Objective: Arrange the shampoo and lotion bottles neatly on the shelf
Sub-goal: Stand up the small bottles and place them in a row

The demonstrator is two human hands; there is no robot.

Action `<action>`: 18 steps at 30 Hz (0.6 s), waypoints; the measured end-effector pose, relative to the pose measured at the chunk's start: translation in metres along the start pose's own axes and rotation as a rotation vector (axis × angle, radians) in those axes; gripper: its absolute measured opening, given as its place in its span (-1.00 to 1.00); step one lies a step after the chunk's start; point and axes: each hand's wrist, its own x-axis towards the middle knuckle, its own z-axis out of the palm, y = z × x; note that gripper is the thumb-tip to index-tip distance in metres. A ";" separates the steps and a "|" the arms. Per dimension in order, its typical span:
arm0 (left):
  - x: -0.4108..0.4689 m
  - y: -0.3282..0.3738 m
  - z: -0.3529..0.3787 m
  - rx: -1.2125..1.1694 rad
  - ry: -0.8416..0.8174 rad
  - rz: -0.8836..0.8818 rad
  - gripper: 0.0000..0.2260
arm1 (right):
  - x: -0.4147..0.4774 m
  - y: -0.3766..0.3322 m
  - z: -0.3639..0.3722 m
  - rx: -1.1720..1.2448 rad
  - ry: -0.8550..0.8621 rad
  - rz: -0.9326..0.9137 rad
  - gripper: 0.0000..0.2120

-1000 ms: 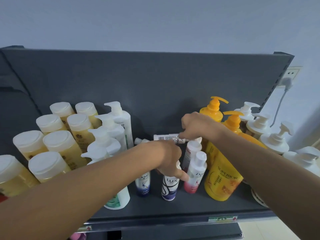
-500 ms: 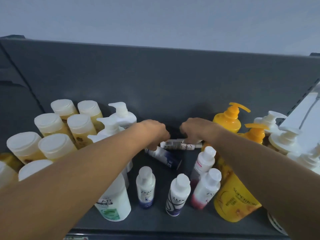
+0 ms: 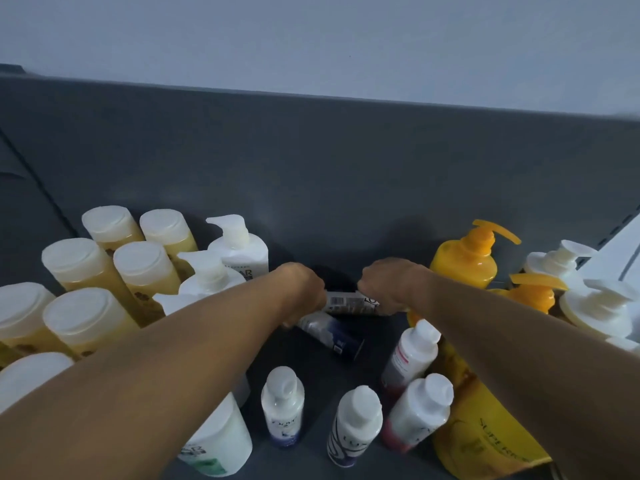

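Far back on the shelf (image 3: pixel 346 188), her left hand (image 3: pixel 304 292) and right hand (image 3: pixel 388 289) each grip one end of a lying barcoded bottle (image 3: pixel 346 302).

Left of the hands, translucent yellow plastic bottles (image 3: pixel 147 271) carry frosted matt caps. To the right, the orange plastic pump bottle (image 3: pixel 464 261) shines glossy. Beneath everything, the dark grey shelf (image 3: pixel 311 188) looks smooth, matt, painted metal.
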 end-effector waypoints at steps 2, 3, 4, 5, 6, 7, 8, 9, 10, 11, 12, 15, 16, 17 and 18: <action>0.007 0.002 0.001 -0.008 -0.018 0.015 -0.49 | 0.001 0.000 0.002 -0.005 -0.038 -0.031 -0.73; 0.012 0.002 0.003 -0.027 -0.023 0.018 -0.48 | 0.000 0.000 0.005 0.002 -0.058 -0.040 -0.73; 0.015 0.003 0.005 -0.049 -0.033 0.017 -0.48 | 0.000 0.000 0.008 0.016 -0.078 -0.044 -0.73; 0.018 0.005 0.008 -0.066 -0.049 0.013 -0.49 | 0.000 0.000 0.012 0.033 -0.097 -0.045 -0.71; 0.020 0.007 0.011 -0.077 -0.064 0.007 -0.52 | 0.001 0.001 0.016 0.049 -0.116 -0.044 -0.68; 0.023 0.009 0.015 -0.088 -0.073 0.000 -0.54 | 0.001 0.003 0.019 0.066 -0.133 -0.040 -0.65; 0.023 0.010 0.018 -0.101 -0.074 -0.005 -0.54 | 0.002 0.004 0.021 0.087 -0.146 -0.032 -0.65; 0.023 0.011 0.021 -0.117 -0.065 -0.011 -0.54 | 0.003 0.006 0.022 0.105 -0.151 -0.024 -0.67; 0.022 0.010 0.022 -0.132 -0.056 -0.015 -0.53 | 0.004 0.008 0.024 0.120 -0.150 -0.018 -0.68; 0.022 0.009 0.023 -0.140 -0.057 -0.017 -0.53 | 0.005 0.009 0.024 0.130 -0.148 -0.012 -0.68; 0.021 0.007 0.022 -0.137 -0.066 -0.015 -0.54 | 0.005 0.009 0.023 0.133 -0.143 -0.007 -0.67; 0.019 0.005 0.014 -0.073 -0.087 0.010 -0.56 | 0.001 0.010 0.012 0.085 -0.104 -0.014 -0.68; 0.018 0.005 0.011 -0.044 -0.089 0.013 -0.56 | -0.001 0.011 0.007 0.064 -0.086 -0.020 -0.66; 0.016 0.005 0.007 -0.019 -0.087 0.010 -0.57 | -0.004 0.011 0.000 0.040 -0.065 -0.024 -0.66; 0.013 0.004 0.003 -0.002 -0.086 0.006 -0.57 | -0.007 0.012 -0.007 0.015 -0.044 -0.024 -0.66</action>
